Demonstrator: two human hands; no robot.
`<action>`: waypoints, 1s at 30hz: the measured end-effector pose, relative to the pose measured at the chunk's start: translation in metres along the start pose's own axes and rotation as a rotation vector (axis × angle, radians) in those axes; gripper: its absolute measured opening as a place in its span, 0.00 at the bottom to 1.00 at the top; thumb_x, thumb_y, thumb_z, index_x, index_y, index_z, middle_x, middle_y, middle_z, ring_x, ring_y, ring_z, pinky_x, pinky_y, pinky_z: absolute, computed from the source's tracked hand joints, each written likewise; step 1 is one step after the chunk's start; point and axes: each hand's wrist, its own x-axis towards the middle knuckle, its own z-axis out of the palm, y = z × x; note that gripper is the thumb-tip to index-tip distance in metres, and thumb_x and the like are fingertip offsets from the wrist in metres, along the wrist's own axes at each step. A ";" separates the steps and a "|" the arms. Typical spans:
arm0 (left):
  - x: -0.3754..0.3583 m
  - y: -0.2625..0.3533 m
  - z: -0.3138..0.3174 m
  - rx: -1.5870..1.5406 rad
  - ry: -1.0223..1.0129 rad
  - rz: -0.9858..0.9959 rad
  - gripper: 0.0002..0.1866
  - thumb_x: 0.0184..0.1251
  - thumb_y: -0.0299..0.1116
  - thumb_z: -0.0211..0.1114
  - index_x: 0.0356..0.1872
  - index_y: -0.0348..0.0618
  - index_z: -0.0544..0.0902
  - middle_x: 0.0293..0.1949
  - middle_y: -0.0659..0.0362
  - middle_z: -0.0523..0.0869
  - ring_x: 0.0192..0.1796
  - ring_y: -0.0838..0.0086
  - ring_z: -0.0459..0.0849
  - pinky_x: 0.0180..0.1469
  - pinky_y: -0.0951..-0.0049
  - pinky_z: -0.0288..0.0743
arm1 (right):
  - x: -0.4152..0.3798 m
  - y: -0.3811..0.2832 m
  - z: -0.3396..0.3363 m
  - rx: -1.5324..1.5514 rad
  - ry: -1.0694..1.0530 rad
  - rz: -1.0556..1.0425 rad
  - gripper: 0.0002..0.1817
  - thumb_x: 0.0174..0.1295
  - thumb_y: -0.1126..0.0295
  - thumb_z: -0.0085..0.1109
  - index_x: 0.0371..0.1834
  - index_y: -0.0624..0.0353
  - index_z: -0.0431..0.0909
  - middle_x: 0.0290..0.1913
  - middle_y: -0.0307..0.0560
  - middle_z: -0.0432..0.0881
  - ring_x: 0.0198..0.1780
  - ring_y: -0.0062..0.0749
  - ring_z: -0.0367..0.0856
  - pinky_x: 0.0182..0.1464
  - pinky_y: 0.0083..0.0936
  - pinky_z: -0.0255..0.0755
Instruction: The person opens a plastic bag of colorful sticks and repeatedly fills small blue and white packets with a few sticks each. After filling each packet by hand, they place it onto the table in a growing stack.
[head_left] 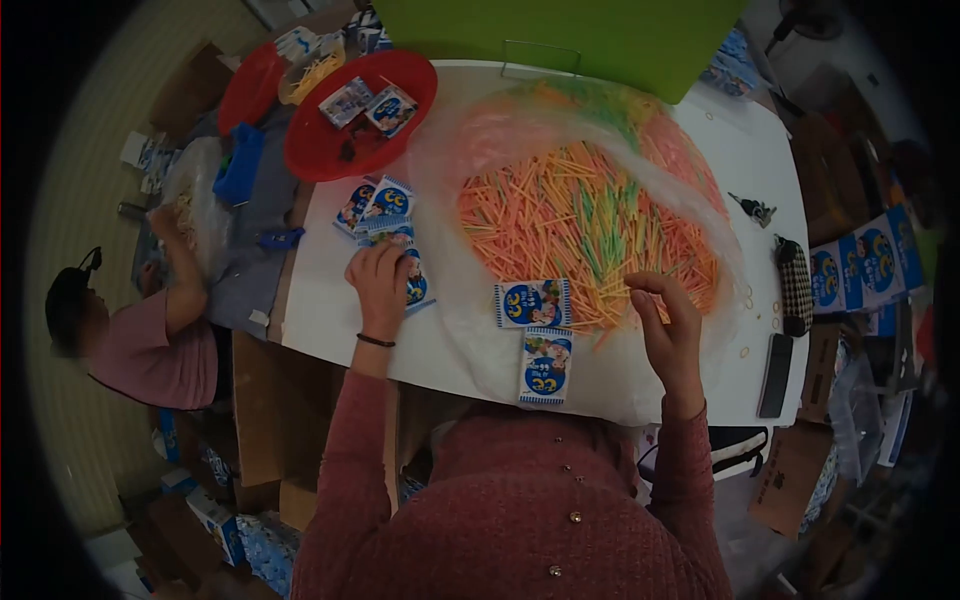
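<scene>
My left hand [378,285] is closed with its fingertips on a small blue-and-white packet [385,232] at the left of the white table. More such packets [388,200] overlap just beyond it, and another packet [415,278] lies partly under the hand. My right hand [670,330] hovers at the near right edge of a heap of thin coloured sticks [590,220]. Its fingers are curved, thumb and forefinger apart, with nothing seen between them. Two printed packets, one sideways [533,303] and one upright [546,366], lie at the heap's near edge.
A clear plastic bag [450,250] spreads around the sticks. At the back left sits a red basin [420,85] holding packets. Keys [752,208], a checked pouch [792,285] and a phone [774,375] lie at right. Another person [160,340] works at the left table.
</scene>
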 end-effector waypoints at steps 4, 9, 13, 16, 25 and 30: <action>0.014 0.025 -0.013 0.130 0.075 0.091 0.15 0.60 0.34 0.68 0.49 0.49 0.83 0.51 0.62 0.80 0.56 0.65 0.70 0.60 0.61 0.55 | -0.019 0.027 -0.028 0.020 0.169 0.155 0.07 0.63 0.76 0.60 0.43 0.63 0.81 0.37 0.46 0.84 0.35 0.32 0.81 0.39 0.25 0.74; 0.005 0.102 0.000 -0.161 -0.193 0.315 0.16 0.58 0.34 0.69 0.48 0.48 0.82 0.49 0.61 0.80 0.54 0.66 0.72 0.57 0.61 0.57 | -0.022 0.037 -0.010 -0.188 0.053 0.167 0.06 0.62 0.74 0.62 0.40 0.62 0.81 0.34 0.47 0.83 0.32 0.35 0.81 0.36 0.26 0.74; 0.011 0.134 0.026 -0.294 -0.418 0.231 0.15 0.54 0.33 0.70 0.44 0.47 0.82 0.45 0.60 0.80 0.53 0.64 0.73 0.55 0.62 0.58 | 0.013 0.044 0.022 -0.312 0.029 0.179 0.11 0.58 0.67 0.66 0.39 0.63 0.81 0.36 0.50 0.82 0.35 0.42 0.81 0.37 0.33 0.75; 0.019 0.133 0.035 -0.307 -0.469 0.179 0.09 0.54 0.32 0.68 0.37 0.46 0.81 0.38 0.59 0.79 0.47 0.65 0.74 0.53 0.63 0.59 | 0.039 0.055 0.039 -0.468 0.076 0.066 0.18 0.55 0.62 0.70 0.39 0.66 0.81 0.36 0.53 0.81 0.36 0.45 0.81 0.37 0.38 0.74; 0.024 0.118 0.032 -0.605 -0.354 0.002 0.07 0.61 0.27 0.64 0.40 0.39 0.82 0.37 0.56 0.83 0.44 0.60 0.79 0.49 0.62 0.70 | 0.057 0.074 0.074 -0.586 -0.142 0.093 0.18 0.54 0.62 0.67 0.29 0.68 0.75 0.28 0.60 0.77 0.31 0.52 0.79 0.34 0.46 0.71; 0.013 0.113 0.039 -1.126 -0.458 -0.547 0.16 0.69 0.25 0.59 0.56 0.36 0.80 0.47 0.53 0.86 0.52 0.61 0.81 0.55 0.67 0.75 | 0.047 0.060 0.039 -0.326 -0.242 0.344 0.12 0.63 0.66 0.60 0.33 0.67 0.78 0.28 0.54 0.80 0.31 0.42 0.81 0.34 0.36 0.73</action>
